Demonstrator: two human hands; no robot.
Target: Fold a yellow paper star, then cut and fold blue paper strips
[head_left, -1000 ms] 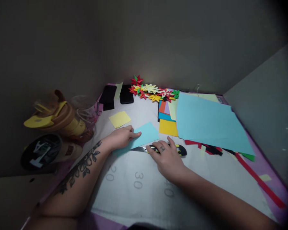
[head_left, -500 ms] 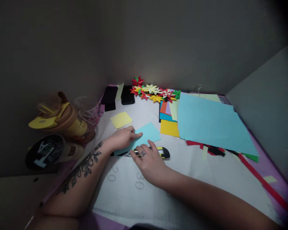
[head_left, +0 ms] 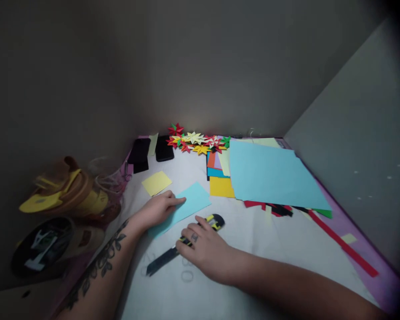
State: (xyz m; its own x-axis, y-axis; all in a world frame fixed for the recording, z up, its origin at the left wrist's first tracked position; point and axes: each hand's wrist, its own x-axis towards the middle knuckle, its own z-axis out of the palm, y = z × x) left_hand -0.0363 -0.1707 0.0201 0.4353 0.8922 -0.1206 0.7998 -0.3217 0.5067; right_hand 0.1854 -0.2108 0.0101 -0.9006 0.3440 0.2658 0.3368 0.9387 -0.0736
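Note:
A light-blue sheet of paper [head_left: 195, 198] lies at a slant on the white cloth. My left hand [head_left: 158, 209] rests on its left part, index finger stretched across the sheet and the other fingers curled, holding it down. My right hand [head_left: 203, 244] is closed round the yellow and black handle of a utility knife [head_left: 216, 221]. The knife's long dark blade sticks out to the lower left, over the cloth and apart from the paper's near edge. A small stack of yellow paper squares [head_left: 156, 182] sits just beyond my left hand.
Folded paper stars [head_left: 195, 138] line the back beside two black phones [head_left: 165, 149]. Large blue sheets [head_left: 266, 173] and colored papers [head_left: 222, 186] lie on the right, near a red strip [head_left: 343, 244]. A yellow-lidded cup [head_left: 86, 198] and a dark-lidded cup [head_left: 43, 246] stand at left.
My right hand has drawn the utility knife back from the blue paper's near edge and turned it, so its blade shows fully. My left hand stays on the paper. The whole view has shifted.

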